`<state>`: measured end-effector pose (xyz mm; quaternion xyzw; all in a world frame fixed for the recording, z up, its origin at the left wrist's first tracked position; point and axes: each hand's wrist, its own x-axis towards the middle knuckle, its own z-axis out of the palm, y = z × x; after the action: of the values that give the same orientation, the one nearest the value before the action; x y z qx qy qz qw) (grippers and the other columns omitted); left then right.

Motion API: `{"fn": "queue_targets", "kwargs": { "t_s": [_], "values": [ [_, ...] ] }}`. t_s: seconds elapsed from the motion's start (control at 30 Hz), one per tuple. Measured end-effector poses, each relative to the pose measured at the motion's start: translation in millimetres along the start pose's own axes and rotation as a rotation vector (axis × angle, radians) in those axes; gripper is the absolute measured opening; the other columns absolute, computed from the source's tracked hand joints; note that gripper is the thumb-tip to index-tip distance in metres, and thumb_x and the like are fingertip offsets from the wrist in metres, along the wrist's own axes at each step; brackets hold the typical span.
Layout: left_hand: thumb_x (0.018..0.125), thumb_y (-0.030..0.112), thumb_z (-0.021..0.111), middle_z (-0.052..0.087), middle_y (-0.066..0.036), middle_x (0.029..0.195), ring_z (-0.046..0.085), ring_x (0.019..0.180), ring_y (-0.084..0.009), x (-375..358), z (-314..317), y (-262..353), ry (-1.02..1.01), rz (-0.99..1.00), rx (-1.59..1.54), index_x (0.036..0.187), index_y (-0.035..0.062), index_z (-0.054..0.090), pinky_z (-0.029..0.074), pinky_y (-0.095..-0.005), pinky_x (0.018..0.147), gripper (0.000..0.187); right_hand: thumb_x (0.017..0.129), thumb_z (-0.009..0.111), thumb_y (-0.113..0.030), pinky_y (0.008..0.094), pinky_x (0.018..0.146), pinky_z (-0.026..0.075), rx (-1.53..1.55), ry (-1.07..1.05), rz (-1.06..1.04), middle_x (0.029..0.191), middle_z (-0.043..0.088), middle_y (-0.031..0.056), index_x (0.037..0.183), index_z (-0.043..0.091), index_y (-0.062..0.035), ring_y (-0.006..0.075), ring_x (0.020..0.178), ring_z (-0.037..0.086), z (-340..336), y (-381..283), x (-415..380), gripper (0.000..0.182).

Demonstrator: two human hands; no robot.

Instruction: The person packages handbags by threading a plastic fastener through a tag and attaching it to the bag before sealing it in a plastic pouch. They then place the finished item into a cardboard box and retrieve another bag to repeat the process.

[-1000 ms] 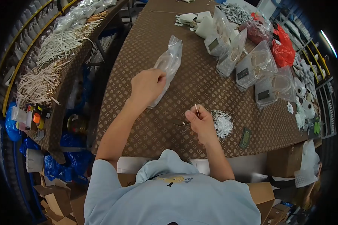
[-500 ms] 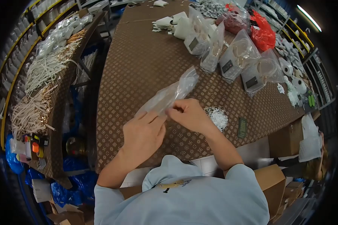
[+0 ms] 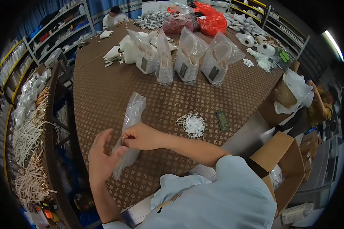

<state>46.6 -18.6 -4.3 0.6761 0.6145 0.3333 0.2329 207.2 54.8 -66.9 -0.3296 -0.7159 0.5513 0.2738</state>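
A clear, narrow plastic bag (image 3: 134,110) lies aslant on the patterned brown table, its near part running below my hands. My right hand (image 3: 143,136) is closed in a pinch at the bag's middle. Just left of it, my left hand (image 3: 102,154) has its fingers stretched out and apart, with the thumb close to my right fingertips. Nothing shows in the left hand. A pile of white string loops (image 3: 193,125) sits to the right of my right hand, beside a dark green packet (image 3: 222,121).
Several bagged items with dark labels (image 3: 187,68) stand across the table. Behind them are red plastic bags (image 3: 210,21) and a heap of grey pieces (image 3: 152,19). White cords (image 3: 28,149) cover the left bench. An open carton (image 3: 275,152) stands at right. Two other people are nearby.
The view has swung to the right. My left hand has come off the bag and its fingers have spread, while my right hand stays pinched at the bag.
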Motion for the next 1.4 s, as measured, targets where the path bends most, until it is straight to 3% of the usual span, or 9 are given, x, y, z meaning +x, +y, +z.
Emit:
{"fn": "queue_targets", "kwargs": {
  "t_s": [0.1, 0.2, 0.4, 0.53, 0.73, 0.97, 1.13, 1.23, 1.4],
  "values": [
    [0.072, 0.000, 0.061, 0.043, -0.013, 0.134, 0.046, 0.120, -0.0309, 33.0, -4.7, -15.4, -0.027, 0.139, -0.202, 0.115, 0.0026, 0.056, 0.041, -0.0391, 0.096, 0.043, 0.078, 0.060, -0.016, 0.0301, 0.051, 0.040, -0.201, -0.039, -0.259, 0.059, 0.054, 0.0063, 0.073, 0.058, -0.0006, 0.0121, 0.053, 0.049, -19.0, -18.1, 11.2, 0.016],
    [0.068, -0.004, 0.057, 0.033, -0.012, 0.142, 0.037, 0.127, -0.0319, 53.7, -5.8, -14.1, -0.026, 0.536, 0.265, 0.111, 0.0035, 0.058, 0.029, -0.0427, 0.106, 0.043, 0.073, 0.059, -0.014, 0.0321, 0.050, 0.041, -0.335, -0.174, -0.356, 0.057, 0.056, 0.0092, 0.070, 0.058, -0.0013, 0.0183, 0.051, 0.052, -28.6, -40.0, 16.9, 0.013],
    [0.069, -0.001, 0.058, 0.064, -0.011, 0.096, 0.056, 0.106, -0.0267, 58.2, -19.7, -21.3, -0.258, 0.602, 0.519, 0.086, 0.0042, 0.064, 0.026, -0.0464, 0.106, 0.019, 0.072, 0.059, -0.018, 0.0367, 0.053, 0.044, -0.658, -0.244, -0.372, 0.063, 0.061, 0.0088, 0.072, 0.061, -0.0059, 0.0271, 0.056, 0.058, -53.8, -61.0, 3.4, 0.012],
    [0.073, 0.005, 0.061, 0.060, -0.009, 0.072, 0.060, 0.074, -0.0275, 26.7, -15.1, -18.6, -0.004, 0.524, 0.426, 0.081, 0.0034, 0.064, 0.045, -0.0402, 0.081, 0.008, 0.079, 0.061, -0.023, 0.0351, 0.058, 0.047, -0.759, 0.173, -0.392, 0.073, 0.064, 0.0117, 0.082, 0.064, -0.0085, 0.0291, 0.066, 0.062, -84.3, -64.9, -18.7, 0.015],
    [0.076, 0.005, 0.059, 0.059, -0.011, 0.074, 0.058, 0.067, -0.0288, 7.8, -3.5, -20.2, 0.192, 0.370, 0.361, 0.086, 0.0039, 0.064, 0.046, -0.0363, 0.057, 0.011, 0.094, 0.049, -0.019, 0.0217, 0.056, 0.038, -0.469, 0.683, -0.203, 0.064, 0.053, -0.0021, 0.082, 0.063, 0.0010, 0.0046, 0.061, 0.045, -129.8, -75.4, -91.2, 0.027],
    [0.073, 0.004, 0.056, 0.054, -0.004, 0.072, 0.056, 0.068, -0.0216, 9.1, 0.1, -20.1, 0.137, 0.539, 0.617, 0.094, 0.0119, 0.066, 0.046, -0.0326, 0.057, 0.024, 0.090, 0.053, -0.040, 0.0222, 0.055, 0.038, -0.174, 0.101, 0.118, 0.066, 0.054, -0.0017, 0.083, 0.067, -0.0037, 0.0048, 0.064, 0.046, -78.7, -10.8, -68.4, 0.039],
    [0.069, 0.003, 0.059, 0.055, -0.002, 0.070, 0.055, 0.064, -0.0201, 0.6, -2.4, -15.4, 0.135, 0.584, 0.648, 0.092, 0.0142, 0.068, 0.046, -0.0315, 0.055, 0.027, 0.083, 0.057, -0.052, 0.0220, 0.041, 0.022, 0.197, 0.014, 0.481, 0.052, 0.041, -0.0059, 0.085, 0.068, -0.0031, 0.0040, 0.045, 0.030, -44.6, -20.5, -26.6, 0.051],
    [0.067, 0.005, 0.059, 0.054, 0.000, 0.072, 0.054, 0.067, -0.0179, -10.3, -4.8, -21.2, 0.117, 0.593, 0.674, 0.094, 0.0158, 0.067, 0.046, -0.0311, 0.057, 0.030, 0.083, 0.059, -0.048, 0.0235, 0.039, 0.015, 0.204, 0.033, 0.389, 0.049, 0.036, -0.0066, 0.085, 0.068, -0.0015, 0.0035, 0.042, 0.025, -27.6, -6.7, -13.1, 0.048],
    [0.065, 0.009, 0.060, 0.051, 0.001, 0.074, 0.053, 0.068, -0.0170, -17.0, -7.7, -23.5, 0.116, 0.656, 0.661, 0.094, 0.0163, 0.066, 0.046, -0.0306, 0.060, 0.031, 0.083, 0.062, -0.038, 0.0232, 0.040, 0.024, 0.240, 0.043, 0.361, 0.057, 0.045, -0.0033, 0.083, 0.067, -0.0003, 0.0059, 0.046, 0.035, -21.2, -13.2, -3.9, 0.038]
  ]
}}
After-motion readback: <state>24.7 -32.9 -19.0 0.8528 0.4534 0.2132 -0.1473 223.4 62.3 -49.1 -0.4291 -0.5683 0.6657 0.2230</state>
